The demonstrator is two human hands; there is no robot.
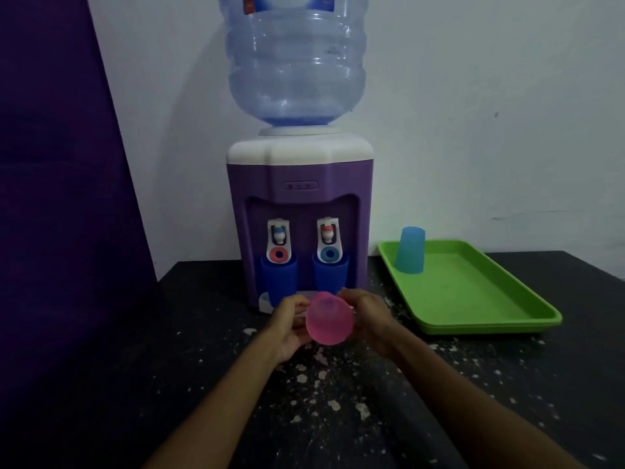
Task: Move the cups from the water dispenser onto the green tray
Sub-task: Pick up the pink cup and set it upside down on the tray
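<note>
A translucent pink cup (329, 320) is held on its side just in front of the purple water dispenser (299, 211), its bottom turned toward me. My left hand (290, 324) grips it from the left and my right hand (370, 319) from the right. Two dark blue cups stand upright in the dispenser's bay, one (279, 277) under the left tap and one (330, 273) under the right tap. On the far left corner of the green tray (473, 299) a light blue cup (410, 250) stands upside down.
The dispenser carries a big clear water bottle (294, 62) and stands against a white wall. A dark purple panel (61, 198) rises at the left. The black table (338, 401) is speckled with white flecks. The tray lies to the dispenser's right.
</note>
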